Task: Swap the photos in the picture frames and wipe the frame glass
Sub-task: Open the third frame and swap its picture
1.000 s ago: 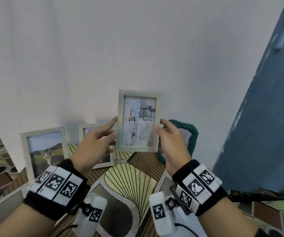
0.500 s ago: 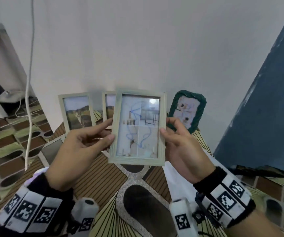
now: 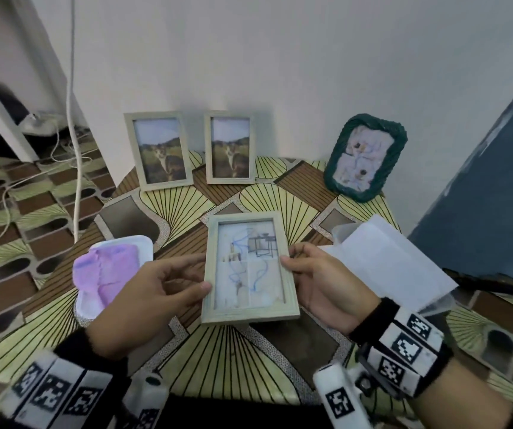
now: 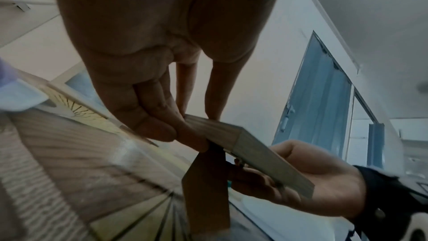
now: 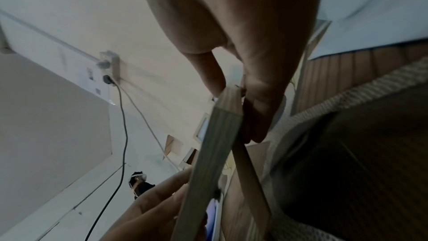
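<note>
A pale wooden picture frame [image 3: 249,267] with a faded furniture photo and blue scribbles is held face up above the table. My left hand [image 3: 168,286] pinches its left edge between thumb and fingers. My right hand [image 3: 317,283] grips the right edge. From the left wrist view the frame [image 4: 252,151] shows its corner, and its brown back stand [image 4: 206,190] hangs down. The right wrist view has the frame [image 5: 208,153] edge-on. Two matching frames with a cat photo [image 3: 162,150] [image 3: 230,148] lean on the wall. A green-rimmed frame [image 3: 365,156] stands at the right.
A white tray with a purple cloth [image 3: 106,274] lies left of the held frame. A white sheet over a clear container [image 3: 391,261] sits to the right. The patterned table [image 3: 218,360] ends at the wall; cables [image 3: 74,119] hang at the left.
The held frame has come down and toward me, tilting from upright to nearly flat above the table. Both hands kept their hold. The head view dropped, showing the tray and the sheet.
</note>
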